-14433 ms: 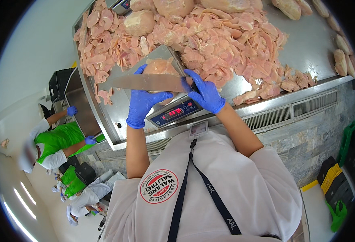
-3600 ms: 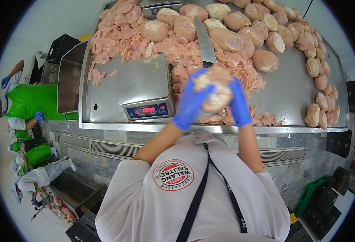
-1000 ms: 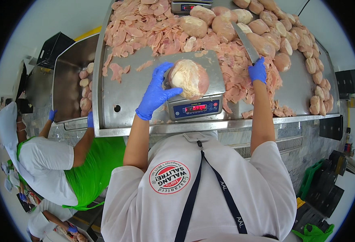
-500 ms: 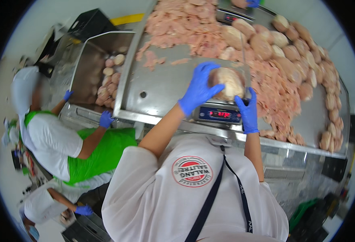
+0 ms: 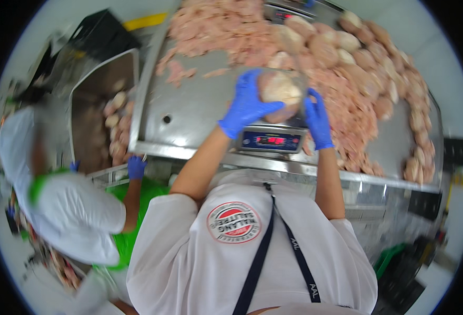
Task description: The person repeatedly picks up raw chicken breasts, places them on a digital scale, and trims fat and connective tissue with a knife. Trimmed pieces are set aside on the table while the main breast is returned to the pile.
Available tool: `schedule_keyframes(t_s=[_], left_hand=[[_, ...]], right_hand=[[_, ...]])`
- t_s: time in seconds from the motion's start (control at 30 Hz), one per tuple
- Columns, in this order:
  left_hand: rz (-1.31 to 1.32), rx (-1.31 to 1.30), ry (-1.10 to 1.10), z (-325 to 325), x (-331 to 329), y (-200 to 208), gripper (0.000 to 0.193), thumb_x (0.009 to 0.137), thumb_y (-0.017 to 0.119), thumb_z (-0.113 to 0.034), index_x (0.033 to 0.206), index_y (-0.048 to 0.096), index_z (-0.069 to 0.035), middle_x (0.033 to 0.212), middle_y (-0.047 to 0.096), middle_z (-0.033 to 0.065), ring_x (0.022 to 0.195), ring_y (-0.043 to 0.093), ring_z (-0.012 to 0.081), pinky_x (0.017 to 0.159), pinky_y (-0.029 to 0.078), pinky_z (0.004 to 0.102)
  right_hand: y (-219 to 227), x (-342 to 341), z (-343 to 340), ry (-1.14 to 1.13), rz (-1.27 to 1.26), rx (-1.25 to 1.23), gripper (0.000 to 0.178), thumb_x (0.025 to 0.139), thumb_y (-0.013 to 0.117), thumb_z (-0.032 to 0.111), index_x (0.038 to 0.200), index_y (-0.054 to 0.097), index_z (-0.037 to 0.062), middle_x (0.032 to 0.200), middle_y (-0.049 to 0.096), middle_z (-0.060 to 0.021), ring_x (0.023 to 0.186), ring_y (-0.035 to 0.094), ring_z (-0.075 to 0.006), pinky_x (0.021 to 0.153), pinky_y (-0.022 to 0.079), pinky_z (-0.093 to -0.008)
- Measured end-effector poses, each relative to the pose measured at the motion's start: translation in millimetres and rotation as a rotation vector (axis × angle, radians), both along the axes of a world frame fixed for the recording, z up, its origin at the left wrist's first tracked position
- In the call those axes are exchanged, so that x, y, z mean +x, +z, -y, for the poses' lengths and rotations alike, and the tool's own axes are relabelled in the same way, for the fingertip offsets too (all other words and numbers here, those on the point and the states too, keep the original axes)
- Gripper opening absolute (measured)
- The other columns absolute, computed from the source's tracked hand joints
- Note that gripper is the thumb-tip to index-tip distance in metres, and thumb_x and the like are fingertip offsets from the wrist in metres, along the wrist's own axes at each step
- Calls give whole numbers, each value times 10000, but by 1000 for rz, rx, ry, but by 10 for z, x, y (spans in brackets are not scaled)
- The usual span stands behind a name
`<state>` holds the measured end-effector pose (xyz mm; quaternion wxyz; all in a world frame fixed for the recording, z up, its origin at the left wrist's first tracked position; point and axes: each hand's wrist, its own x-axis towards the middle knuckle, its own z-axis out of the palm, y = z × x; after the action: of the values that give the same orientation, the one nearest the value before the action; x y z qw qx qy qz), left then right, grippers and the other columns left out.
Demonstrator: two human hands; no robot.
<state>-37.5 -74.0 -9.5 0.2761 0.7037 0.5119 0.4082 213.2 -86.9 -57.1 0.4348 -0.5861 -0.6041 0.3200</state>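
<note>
While the steel table [image 5: 176, 100] spreads beneath the gloved fingers [image 5: 249, 81], a heap of pink slices [image 5: 344, 107] lies to their right and beyond, and the scale [image 5: 271, 140] sits below them. The left hand [image 5: 243, 107], opened wide, cups the round meat lump [image 5: 280, 89] between thumb and fingers. Just right of it, the right hand [image 5: 318, 123] curls partway beside a blurred knife [image 5: 298, 68]; I cannot tell how it grips.

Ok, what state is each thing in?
Meat piece: gripped; whether resting on the scale, unclear
Left hand: cupped on the meat piece
Right hand: closed around the knife
Knife: held, blade blurred
Scale: display lit red
Meat slices: loose, heaped
Steel bin: partly filled
</note>
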Motion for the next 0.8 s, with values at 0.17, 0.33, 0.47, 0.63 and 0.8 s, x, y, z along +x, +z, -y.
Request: schedule_keyframes(t_s=[0.17,0.33,0.47,0.63,0.8], left_hand=[[69,-243,-120,-368,82,34,1090,590,898,-546,1378,427,42,1345,461,256,1273,444,391,1093,369,462],[86,-174,-275,-358,85,-68,1074,610,899,-507,1400,404,26,1338,474,241,1242,474,377,1063,402,442],[-30,-147,-316,-426,2,-153,1065,646,892,-474,1435,366,10,1406,442,218,1306,446,348,1095,386,422],[-72,-209,-291,-396,51,-57,1047,653,901,-449,1428,370,14,1420,443,213,1325,448,322,1097,393,410],[141,-224,-274,-391,145,40,967,599,941,-396,1333,459,8,1287,534,177,1189,542,307,1032,432,410]], right_hand=[[859,5,345,82,324,-237,649,941,632,439,1466,420,122,832,667,-148,738,663,-281,691,514,-384],[937,18,684,118,515,-195,730,930,612,490,1513,336,147,739,672,-155,669,664,-353,634,516,-432],[977,34,527,182,630,-178,770,928,567,557,1517,310,133,752,678,-167,710,678,-365,653,527,-451],[970,-33,270,265,631,-166,781,919,545,596,1491,354,98,819,695,-199,775,686,-386,684,531,-472],[799,-208,74,210,568,-115,781,916,533,614,1433,436,36,1006,696,-235,910,678,-404,793,528,-477]])
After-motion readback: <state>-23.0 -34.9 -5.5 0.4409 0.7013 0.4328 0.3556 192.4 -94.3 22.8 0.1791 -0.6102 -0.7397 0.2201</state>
